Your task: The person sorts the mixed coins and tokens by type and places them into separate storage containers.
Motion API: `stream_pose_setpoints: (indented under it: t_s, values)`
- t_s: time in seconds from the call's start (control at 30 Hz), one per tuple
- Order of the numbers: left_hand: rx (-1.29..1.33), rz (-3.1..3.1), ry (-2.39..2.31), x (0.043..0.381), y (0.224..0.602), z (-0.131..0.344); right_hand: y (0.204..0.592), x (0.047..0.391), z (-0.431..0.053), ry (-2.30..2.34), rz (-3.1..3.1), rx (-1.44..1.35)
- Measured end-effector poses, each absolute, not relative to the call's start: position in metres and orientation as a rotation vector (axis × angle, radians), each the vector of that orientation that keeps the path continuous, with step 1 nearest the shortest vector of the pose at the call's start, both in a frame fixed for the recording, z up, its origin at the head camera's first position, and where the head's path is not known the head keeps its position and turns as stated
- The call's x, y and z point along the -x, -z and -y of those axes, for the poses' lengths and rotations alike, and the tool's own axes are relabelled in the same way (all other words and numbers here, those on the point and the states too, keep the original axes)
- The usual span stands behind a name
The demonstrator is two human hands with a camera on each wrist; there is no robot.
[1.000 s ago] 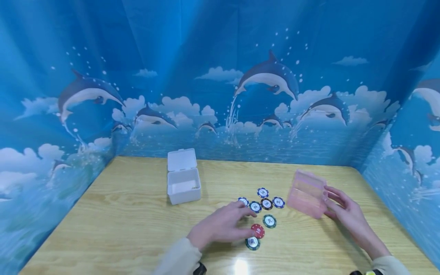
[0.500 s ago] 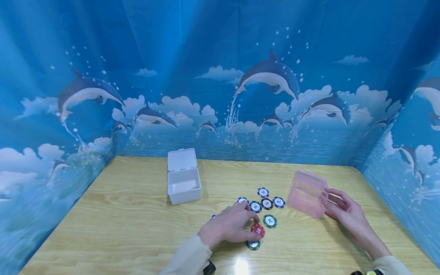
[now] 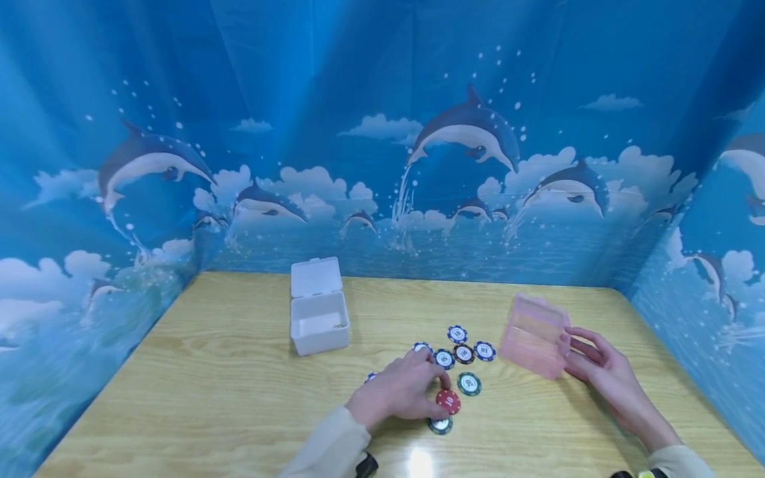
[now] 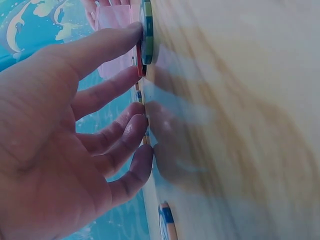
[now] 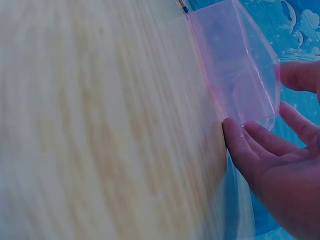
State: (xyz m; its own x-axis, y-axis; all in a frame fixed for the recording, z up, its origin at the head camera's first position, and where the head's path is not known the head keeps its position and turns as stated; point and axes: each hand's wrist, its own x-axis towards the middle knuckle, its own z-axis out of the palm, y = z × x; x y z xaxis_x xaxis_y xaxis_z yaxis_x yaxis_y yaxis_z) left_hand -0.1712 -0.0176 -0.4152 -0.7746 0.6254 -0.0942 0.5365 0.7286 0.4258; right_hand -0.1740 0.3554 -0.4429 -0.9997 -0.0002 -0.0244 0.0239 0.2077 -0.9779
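In the head view my left hand (image 3: 403, 388) is low over the table, with thumb and index finger pinching a red poker chip (image 3: 448, 401) at opposite edges. A green poker chip (image 3: 441, 425) lies under its near edge; in the left wrist view the thumb tip is right against this green chip (image 4: 147, 32). Beyond the fingers are several blue, black and green chips, including a green one (image 3: 469, 384) and a black one (image 3: 463, 353). At the right, my right hand (image 3: 600, 362) holds the side of an open translucent pink box (image 5: 235, 65), thumb on its rim and fingers along its wall.
An open white box (image 3: 319, 338), lid tipped back, stands at the back left with something small inside. A blue chip (image 3: 371, 376) shows partly behind the left hand. The wooden table (image 3: 209, 372) meets a blue dolphin-print curtain (image 3: 358, 166) at the back and sides.
My left hand has moved slightly right and closed its thumb and index finger toward the red chip, uncovering part of a blue chip behind it. The right hand stays at the pink box.
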Motion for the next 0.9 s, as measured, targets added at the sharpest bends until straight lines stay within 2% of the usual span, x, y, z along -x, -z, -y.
stream_pose_setpoints:
  t_s: [0.5,0.9]
  values:
    - [-0.838,-2.483,-0.812,0.1744,0.414,0.0123,0.4439,0.1745,-0.3557,1.998,-2.409,0.0]
    - [-0.902,-2.412,-0.806,0.1799,0.4144,0.0172,0.4443,0.174,-0.356,2.031,-2.384,0.014]
